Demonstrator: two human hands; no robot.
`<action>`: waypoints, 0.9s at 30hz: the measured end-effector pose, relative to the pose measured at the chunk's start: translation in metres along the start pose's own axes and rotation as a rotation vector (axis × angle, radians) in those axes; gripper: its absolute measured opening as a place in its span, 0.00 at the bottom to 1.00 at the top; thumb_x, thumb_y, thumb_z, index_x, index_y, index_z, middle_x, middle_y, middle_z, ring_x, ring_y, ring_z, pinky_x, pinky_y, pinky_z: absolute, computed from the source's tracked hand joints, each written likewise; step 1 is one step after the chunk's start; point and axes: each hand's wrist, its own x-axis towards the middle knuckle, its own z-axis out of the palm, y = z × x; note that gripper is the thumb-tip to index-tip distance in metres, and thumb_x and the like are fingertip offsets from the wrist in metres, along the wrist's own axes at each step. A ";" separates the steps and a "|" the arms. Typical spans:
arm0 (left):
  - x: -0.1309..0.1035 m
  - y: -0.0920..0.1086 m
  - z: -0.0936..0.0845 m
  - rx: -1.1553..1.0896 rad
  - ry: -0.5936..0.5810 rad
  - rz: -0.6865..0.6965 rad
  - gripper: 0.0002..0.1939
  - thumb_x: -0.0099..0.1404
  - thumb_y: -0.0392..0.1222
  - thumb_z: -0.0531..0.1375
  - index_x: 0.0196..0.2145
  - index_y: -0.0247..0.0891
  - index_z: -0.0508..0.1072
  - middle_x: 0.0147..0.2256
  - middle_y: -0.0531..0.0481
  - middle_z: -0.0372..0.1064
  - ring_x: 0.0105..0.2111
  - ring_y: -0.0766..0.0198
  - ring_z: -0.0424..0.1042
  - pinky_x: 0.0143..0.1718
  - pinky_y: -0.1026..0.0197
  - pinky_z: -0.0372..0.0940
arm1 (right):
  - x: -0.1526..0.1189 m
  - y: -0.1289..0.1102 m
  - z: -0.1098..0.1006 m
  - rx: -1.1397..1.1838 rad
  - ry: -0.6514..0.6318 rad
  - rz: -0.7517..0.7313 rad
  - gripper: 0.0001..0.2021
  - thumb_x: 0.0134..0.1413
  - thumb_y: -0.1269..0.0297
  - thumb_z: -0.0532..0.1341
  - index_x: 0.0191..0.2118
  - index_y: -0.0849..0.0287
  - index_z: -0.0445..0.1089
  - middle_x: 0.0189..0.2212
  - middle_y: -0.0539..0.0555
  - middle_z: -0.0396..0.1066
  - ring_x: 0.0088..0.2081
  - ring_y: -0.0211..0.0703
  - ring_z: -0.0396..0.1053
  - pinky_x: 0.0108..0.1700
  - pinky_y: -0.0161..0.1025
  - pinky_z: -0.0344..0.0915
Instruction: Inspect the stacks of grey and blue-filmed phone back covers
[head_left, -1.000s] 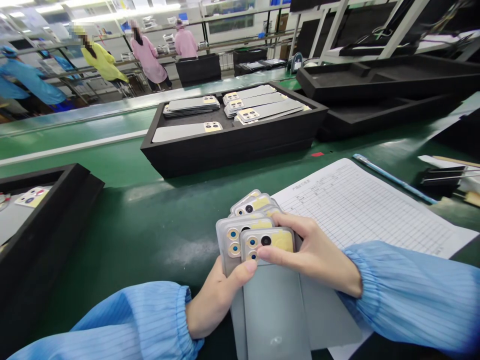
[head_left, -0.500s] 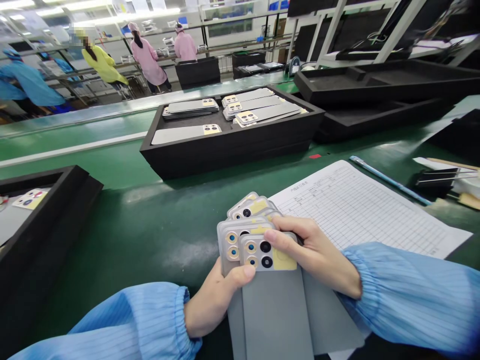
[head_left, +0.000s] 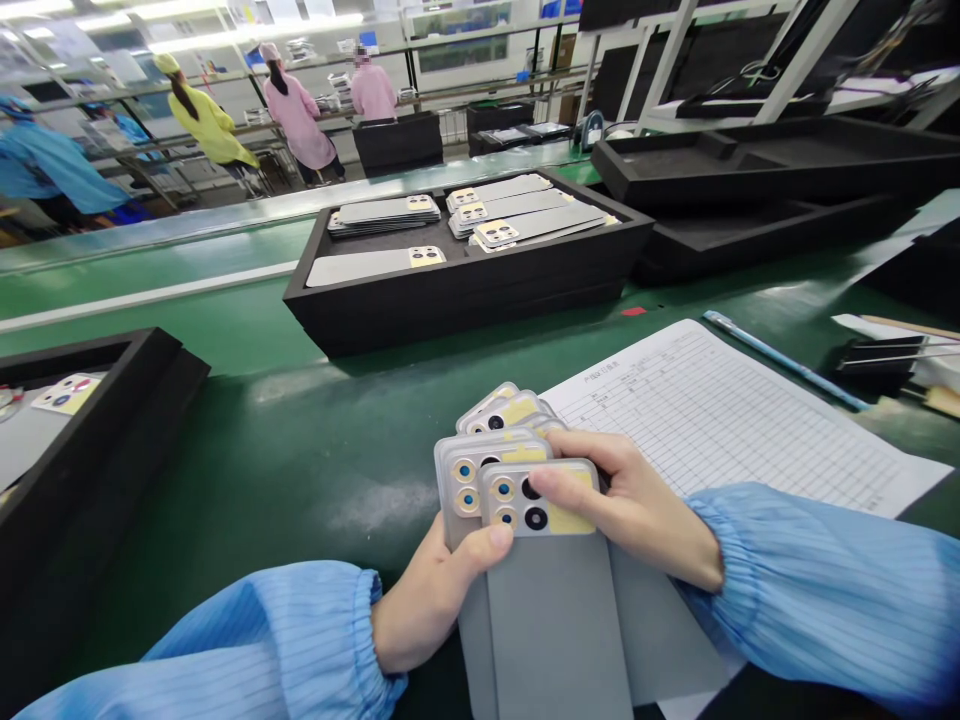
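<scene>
Several grey phone back covers (head_left: 555,620) are fanned out in both my hands, camera ends facing away from me, each with round lens rings and a yellow film patch. My left hand (head_left: 442,590) grips the left edges, its thumb lying on the front cover just below the lens rings. From the right, my right hand (head_left: 630,500) holds the covers near their top, with a fingertip on the front cover beside a black lens. The fingers beneath the covers are hidden. Under the fan's right side lies a printed sheet (head_left: 720,420).
A black tray (head_left: 465,300) with stacked covers stands ahead on the green bench (head_left: 300,430). Another tray (head_left: 150,400) is at left; stacked black trays (head_left: 750,190) are at back right. A blue pen (head_left: 787,360) lies beyond the sheet. People stand in the background.
The front cover has shifted slightly upward between my hands, and my right fingertip now rests nearer its black lenses. Both hands keep their hold. The view has moved very little.
</scene>
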 end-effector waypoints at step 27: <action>-0.004 0.010 0.010 -0.009 0.074 -0.050 0.14 0.61 0.43 0.53 0.41 0.34 0.70 0.37 0.41 0.75 0.37 0.52 0.73 0.40 0.52 0.67 | 0.015 0.004 -0.039 0.091 0.283 -0.076 0.19 0.53 0.63 0.58 0.51 0.50 0.59 0.50 0.51 0.64 0.49 0.48 0.65 0.46 0.41 0.66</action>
